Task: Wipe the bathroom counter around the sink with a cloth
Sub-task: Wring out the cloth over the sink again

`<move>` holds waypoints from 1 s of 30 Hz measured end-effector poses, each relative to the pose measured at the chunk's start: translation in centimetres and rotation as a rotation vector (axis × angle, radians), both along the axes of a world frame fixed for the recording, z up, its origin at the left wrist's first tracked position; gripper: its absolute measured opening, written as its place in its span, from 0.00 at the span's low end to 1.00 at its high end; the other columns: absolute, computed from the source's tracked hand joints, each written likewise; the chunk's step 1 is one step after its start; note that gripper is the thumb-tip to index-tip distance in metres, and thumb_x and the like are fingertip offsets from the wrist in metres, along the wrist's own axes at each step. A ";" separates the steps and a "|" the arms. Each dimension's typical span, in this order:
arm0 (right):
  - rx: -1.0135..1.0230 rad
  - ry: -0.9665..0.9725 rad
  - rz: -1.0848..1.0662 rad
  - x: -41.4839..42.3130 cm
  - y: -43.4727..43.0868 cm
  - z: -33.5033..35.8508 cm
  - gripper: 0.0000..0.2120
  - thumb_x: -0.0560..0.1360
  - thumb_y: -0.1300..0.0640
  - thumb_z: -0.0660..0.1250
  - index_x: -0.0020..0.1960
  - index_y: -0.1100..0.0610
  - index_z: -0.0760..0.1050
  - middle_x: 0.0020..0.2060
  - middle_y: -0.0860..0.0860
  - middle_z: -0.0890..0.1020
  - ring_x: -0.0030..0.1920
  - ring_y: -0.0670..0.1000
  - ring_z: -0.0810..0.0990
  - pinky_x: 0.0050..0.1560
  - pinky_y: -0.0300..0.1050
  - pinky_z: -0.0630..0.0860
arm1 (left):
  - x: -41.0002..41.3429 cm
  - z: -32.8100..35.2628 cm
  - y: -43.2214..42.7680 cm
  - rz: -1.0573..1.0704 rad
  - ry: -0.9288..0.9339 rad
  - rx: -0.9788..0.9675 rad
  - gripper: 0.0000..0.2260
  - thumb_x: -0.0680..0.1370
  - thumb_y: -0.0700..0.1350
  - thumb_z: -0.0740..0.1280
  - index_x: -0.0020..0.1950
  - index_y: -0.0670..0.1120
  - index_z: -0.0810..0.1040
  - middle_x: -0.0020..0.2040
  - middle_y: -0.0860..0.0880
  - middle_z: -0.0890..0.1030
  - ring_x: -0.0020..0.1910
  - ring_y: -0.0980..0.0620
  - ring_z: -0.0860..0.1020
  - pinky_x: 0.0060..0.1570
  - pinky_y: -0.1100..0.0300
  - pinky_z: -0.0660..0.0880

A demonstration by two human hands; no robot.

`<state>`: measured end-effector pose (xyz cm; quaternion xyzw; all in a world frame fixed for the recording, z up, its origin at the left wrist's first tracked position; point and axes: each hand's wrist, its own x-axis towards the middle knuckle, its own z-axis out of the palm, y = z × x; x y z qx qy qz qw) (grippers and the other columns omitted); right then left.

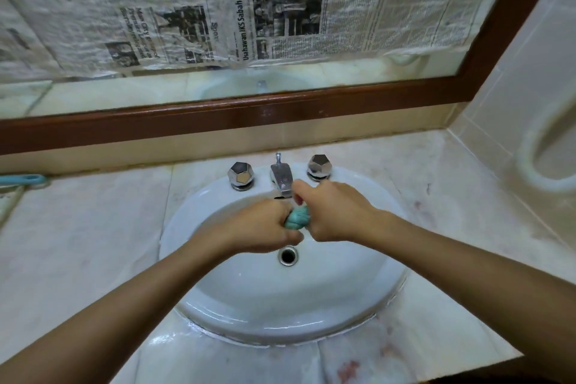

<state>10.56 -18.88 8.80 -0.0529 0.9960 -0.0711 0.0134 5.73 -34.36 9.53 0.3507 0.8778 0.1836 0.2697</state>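
A teal cloth (296, 217) is bunched into a tight twisted roll over the white oval sink (249, 305). My left hand (261, 224) grips its left end and my right hand (330, 212) grips its right end, both with fingers curled round it. Only the short middle of the cloth shows between the hands. They hover just in front of the chrome spout (281, 178), above the drain (288, 255). The pale marble counter (81, 243) surrounds the sink.
Two faceted chrome tap knobs (241, 175) (319, 167) flank the spout. A teal handle (23, 180) lies at the counter's far left. A mirror with a wooden frame (218, 115), covered in newspaper, stands behind. Tiled wall closes the right side. Reddish stains mark the counter's front right (349, 369).
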 end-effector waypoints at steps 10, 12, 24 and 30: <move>-1.354 -0.934 -0.299 3.1 0.8 -3.6 0.09 0.74 0.57 0.70 0.48 0.61 0.75 0.27 0.52 0.72 0.22 0.45 0.64 0.22 0.35 0.60 | 0.8 -7.0 -4.0 -0.271 0.827 0.190 0.14 0.74 0.52 0.64 0.57 0.48 0.76 0.45 0.51 0.81 0.40 0.48 0.80 0.38 0.56 0.73; -1.554 -1.081 -0.316 3.5 0.7 -4.5 0.15 0.75 0.50 0.65 0.50 0.63 0.75 0.28 0.53 0.73 0.21 0.45 0.66 0.20 0.34 0.61 | 1.6 -8.2 -5.0 -0.218 0.868 0.292 0.17 0.73 0.50 0.64 0.60 0.47 0.74 0.45 0.50 0.81 0.40 0.48 0.79 0.38 0.55 0.74; -1.588 -0.720 -0.525 5.2 -3.0 -7.6 0.11 0.80 0.62 0.58 0.58 0.64 0.74 0.47 0.62 0.84 0.43 0.56 0.81 0.46 0.50 0.75 | 11.3 -11.7 -5.9 0.953 0.055 0.675 0.20 0.79 0.44 0.66 0.65 0.64 0.68 0.68 0.55 0.68 0.61 0.58 0.73 0.57 0.65 0.70; -1.014 -0.255 -0.504 7.2 -6.5 -8.4 0.11 0.77 0.61 0.62 0.39 0.61 0.79 0.34 0.57 0.80 0.35 0.54 0.77 0.40 0.52 0.76 | 12.9 -10.5 -5.4 1.089 -0.603 0.890 0.15 0.77 0.52 0.69 0.63 0.55 0.76 0.61 0.55 0.79 0.58 0.56 0.79 0.50 0.63 0.74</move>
